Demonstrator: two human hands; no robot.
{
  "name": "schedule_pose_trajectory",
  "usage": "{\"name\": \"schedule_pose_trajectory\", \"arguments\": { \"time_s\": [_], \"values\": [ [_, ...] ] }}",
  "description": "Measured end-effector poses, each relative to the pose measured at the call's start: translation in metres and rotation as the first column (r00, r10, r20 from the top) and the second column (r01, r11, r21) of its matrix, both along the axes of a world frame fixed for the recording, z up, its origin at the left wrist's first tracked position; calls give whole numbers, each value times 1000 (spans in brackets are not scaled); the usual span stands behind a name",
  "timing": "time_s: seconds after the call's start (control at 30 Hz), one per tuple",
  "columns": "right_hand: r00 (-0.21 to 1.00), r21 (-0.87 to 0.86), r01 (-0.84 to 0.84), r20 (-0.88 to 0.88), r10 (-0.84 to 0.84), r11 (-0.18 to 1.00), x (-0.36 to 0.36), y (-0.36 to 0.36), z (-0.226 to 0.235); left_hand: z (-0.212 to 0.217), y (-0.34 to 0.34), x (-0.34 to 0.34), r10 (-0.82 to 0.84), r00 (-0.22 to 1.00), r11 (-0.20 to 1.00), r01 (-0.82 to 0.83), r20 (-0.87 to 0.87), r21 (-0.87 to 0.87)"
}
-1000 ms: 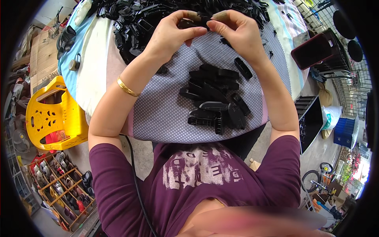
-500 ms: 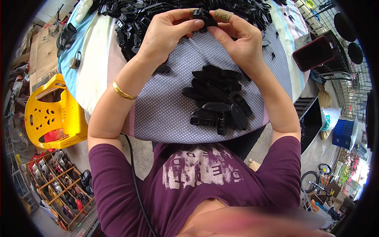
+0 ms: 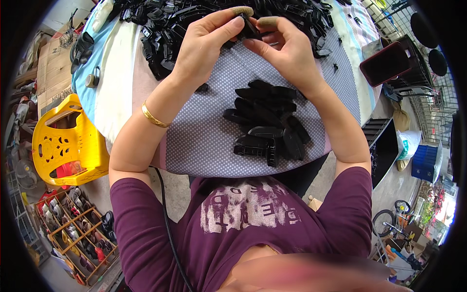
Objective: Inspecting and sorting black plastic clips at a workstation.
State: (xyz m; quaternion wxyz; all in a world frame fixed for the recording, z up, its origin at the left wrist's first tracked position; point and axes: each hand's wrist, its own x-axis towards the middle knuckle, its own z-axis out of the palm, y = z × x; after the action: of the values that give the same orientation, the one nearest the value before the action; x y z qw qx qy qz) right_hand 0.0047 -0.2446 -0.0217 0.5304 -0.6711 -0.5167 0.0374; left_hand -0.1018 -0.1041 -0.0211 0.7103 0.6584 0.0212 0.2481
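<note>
Dotted cloth (image 3: 194, 146), blk pile (image 3: 158, 48), blk heap (image 3: 262, 113).
L hand (image 3: 203, 43): pinched on blk part (image 3: 249, 32), btwn hands; R hand (image 3: 293, 57): touching it, grip unclear. Pile beyond hands, heap nearside.

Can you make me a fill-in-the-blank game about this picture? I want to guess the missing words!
1. The chair beside the table is coloured ____.
2. The gold bangle is worn on the person's ____ arm.
3. The small piece held in the left hand is coloured ____.
4. The blue crate stands toward the picture's ____ side.

Missing words: yellow; left; black; right.
</note>
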Motion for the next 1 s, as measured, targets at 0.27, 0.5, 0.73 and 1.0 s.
{"name": "schedule_pose_trajectory", "arguments": {
  "time_s": [0.27,0.5,0.73,1.0],
  "values": [
    [984,-94,-139,-124,127,986,-9,-6,2,5,-6,-3,-13,992,979,-13,124,202],
    [961,-309,-42,246,122,950,12,-9,12,6,-3,-1,-7,1000,988,4,16,152],
    [857,-575,336,516,12,746,76,-48,32,11,-31,-8,-15,944,691,249,-331,679],
    [999,-363,-44,4,49,931,68,-26,17,16,-40,-12,-180,927,668,361,-330,651]
  ]
}}
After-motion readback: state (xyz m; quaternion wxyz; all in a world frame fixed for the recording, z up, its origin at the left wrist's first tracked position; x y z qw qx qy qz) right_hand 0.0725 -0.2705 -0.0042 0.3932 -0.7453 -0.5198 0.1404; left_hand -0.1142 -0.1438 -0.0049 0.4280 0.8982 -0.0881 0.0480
